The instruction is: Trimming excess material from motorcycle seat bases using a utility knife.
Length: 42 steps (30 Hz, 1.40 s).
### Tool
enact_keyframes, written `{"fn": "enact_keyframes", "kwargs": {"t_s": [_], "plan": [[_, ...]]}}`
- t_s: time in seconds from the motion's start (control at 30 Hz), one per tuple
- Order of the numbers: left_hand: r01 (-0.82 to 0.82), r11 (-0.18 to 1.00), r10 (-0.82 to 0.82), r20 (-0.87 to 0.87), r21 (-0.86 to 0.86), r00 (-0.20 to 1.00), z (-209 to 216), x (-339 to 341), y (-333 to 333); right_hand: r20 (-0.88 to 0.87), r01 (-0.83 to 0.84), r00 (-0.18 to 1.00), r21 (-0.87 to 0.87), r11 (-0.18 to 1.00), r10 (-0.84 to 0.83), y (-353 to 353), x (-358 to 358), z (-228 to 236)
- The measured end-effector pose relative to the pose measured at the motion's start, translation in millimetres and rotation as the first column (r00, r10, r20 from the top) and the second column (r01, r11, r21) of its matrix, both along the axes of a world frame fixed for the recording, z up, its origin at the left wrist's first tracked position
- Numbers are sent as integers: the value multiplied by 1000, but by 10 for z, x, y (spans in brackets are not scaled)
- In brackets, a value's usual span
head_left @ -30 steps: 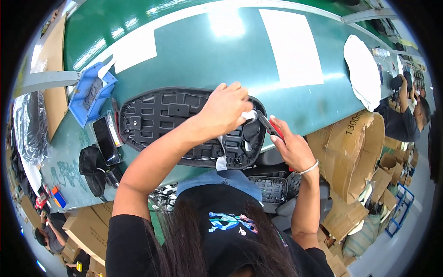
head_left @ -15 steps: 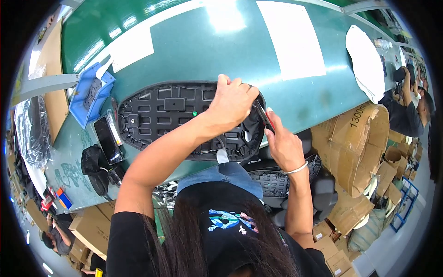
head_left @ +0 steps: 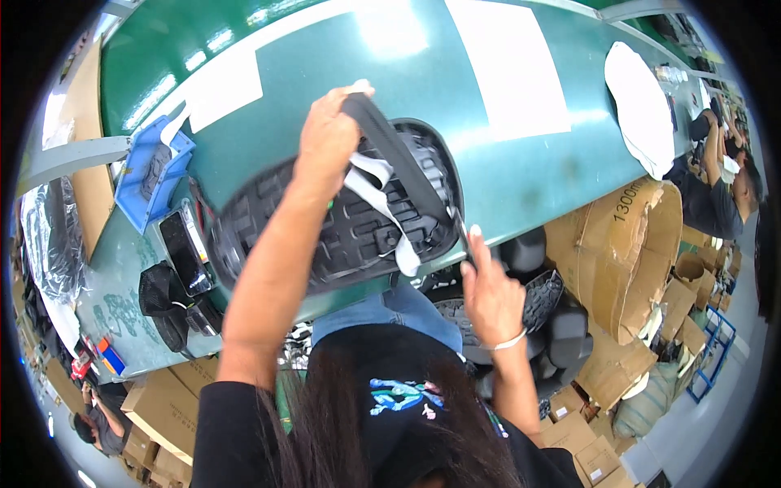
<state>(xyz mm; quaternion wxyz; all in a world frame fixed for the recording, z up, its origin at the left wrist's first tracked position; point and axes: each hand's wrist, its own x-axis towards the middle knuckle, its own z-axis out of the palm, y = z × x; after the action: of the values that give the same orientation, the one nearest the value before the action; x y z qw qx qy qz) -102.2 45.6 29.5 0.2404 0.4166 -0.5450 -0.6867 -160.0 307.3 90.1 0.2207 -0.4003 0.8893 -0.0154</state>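
A black seat base (head_left: 350,240) with a ribbed underside lies on the green workbench, its left end partly hidden behind my left forearm. With closed fingers, my left hand (head_left: 328,138) grips the upper end of a wide black strap (head_left: 394,159) and holds it raised over the base. The strap slopes down to the base's right end. Beside it a loose white strip (head_left: 378,199) hangs across the ribs. My right hand (head_left: 495,299) is closed around a slim dark hand tool, seemingly pliers (head_left: 462,232), whose metal tip is at the base's right rim near the strap's lower end.
To the left are a blue bin (head_left: 154,175), a phone (head_left: 184,252) and a black mesh item (head_left: 163,293). White sheets (head_left: 512,69) lie on the far bench. A big torn carton (head_left: 618,260) and more black seat parts (head_left: 561,333) stand at the right. Other people work farther off.
My left hand has moved left and away from me, lifting the black strap off the base. The white strip has come into view. My right hand with the tool has drawn slightly nearer to me.
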Motion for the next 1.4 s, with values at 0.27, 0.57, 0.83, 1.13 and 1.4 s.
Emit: {"fn": "enact_keyframes", "kwargs": {"t_s": [0.27, 0.57, 0.83, 1.13, 1.4], "plan": [[513, 852, -520, -290, -105, 803, 326, 249, -127, 4, -478, 878, -19, 878, 479, -896, -1045, -63], [294, 881, 420, -899, 371, -123, 129, 715, -960, 55, -82, 995, -34, 996, 84, -504, -170, -217], [682, 731, -503, 660, -19, 558, -103, 1517, -207, 562, 690, 681, -280, 667, -469, -550, 264, -547], [-467, 838, 486, 5, 282, 874, -623, 1096, -1272, 875, 916, 393, -347, 201, -283, -459, -313, -712], [878, 396, -745, 466, -268, 478, -625, 848, 928, 70, 957, 282, -95, 275, -957, 2419, 708, -1991]]}}
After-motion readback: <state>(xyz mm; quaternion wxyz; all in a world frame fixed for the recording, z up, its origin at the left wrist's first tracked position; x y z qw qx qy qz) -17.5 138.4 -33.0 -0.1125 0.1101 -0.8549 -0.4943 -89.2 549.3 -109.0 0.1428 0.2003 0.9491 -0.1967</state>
